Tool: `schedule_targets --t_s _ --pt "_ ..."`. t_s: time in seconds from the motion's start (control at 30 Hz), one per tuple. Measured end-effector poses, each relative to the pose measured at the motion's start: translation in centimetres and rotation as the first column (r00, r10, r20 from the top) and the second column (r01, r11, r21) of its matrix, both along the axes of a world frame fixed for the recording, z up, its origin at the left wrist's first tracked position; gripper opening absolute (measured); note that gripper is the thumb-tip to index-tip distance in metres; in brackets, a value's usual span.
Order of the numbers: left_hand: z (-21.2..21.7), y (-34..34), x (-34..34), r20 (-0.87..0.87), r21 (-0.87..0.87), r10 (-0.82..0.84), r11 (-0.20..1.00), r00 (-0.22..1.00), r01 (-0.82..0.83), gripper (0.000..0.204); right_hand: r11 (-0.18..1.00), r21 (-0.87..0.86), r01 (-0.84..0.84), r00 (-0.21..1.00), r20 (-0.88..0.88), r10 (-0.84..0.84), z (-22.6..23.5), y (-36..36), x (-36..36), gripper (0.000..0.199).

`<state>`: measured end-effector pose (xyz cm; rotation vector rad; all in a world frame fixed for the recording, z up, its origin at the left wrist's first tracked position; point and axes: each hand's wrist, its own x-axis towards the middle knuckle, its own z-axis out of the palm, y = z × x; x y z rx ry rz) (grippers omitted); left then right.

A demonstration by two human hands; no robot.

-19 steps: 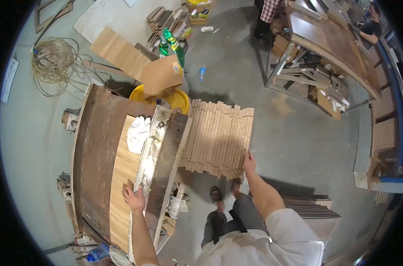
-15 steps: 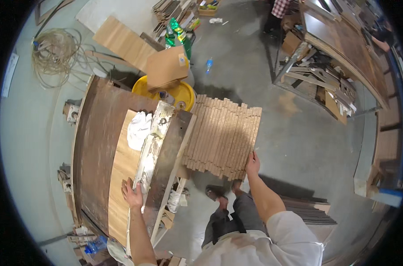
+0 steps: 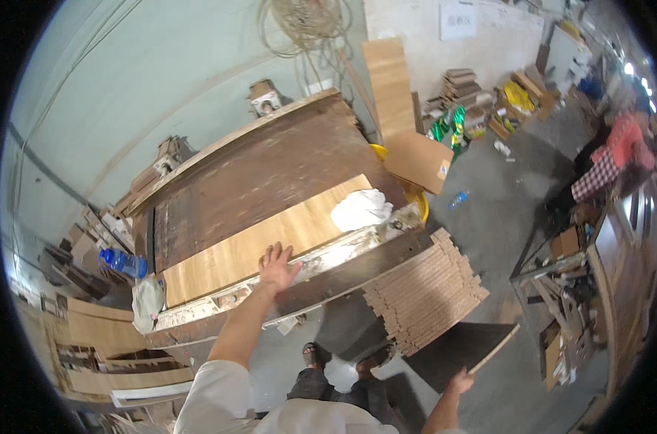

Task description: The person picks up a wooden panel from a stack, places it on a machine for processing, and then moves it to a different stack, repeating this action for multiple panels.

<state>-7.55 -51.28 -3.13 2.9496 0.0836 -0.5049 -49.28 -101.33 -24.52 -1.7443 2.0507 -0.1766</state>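
My left hand (image 3: 276,266) lies with its fingers spread on a light wood-grained board (image 3: 220,259), near its front edge. Along that edge runs a long bar (image 3: 336,253) smeared with white and brown. A crumpled white cloth (image 3: 361,210) rests at the board's right end. My right hand (image 3: 457,382) is closed on the edge of a dark-faced panel (image 3: 455,353) with a pale edge strip. This panel is tilted beside a stack of boards (image 3: 430,293), whose brown edges face up; whether they touch, I cannot tell.
The board lies on a brown worktable (image 3: 270,173). Behind its right end are a cardboard piece (image 3: 419,160) and a yellow drum rim (image 3: 417,202). At left stands a blue bottle (image 3: 122,263). Another person (image 3: 618,155) is by a workbench (image 3: 625,275) at far right.
The view has swung left. My right hand has gone from the stack's edge to holding the dark panel away from it. My left hand stays on the light board.
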Motion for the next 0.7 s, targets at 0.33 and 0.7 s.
schedule_targets --t_s 0.33,0.7 --pt "0.4 1.2 -0.2 0.017 -0.123 -0.054 0.991 0.998 0.056 0.085 0.866 -0.456 -0.203 0.702 0.549 0.453 28.4 11.5 -5.2 0.041" --pt "7.2 2.9 -4.6 -0.002 -0.917 -0.185 0.392 0.983 0.072 0.087 0.588 -0.808 -0.037 0.380 0.533 0.756 47.0 24.4 -2.6 0.030"
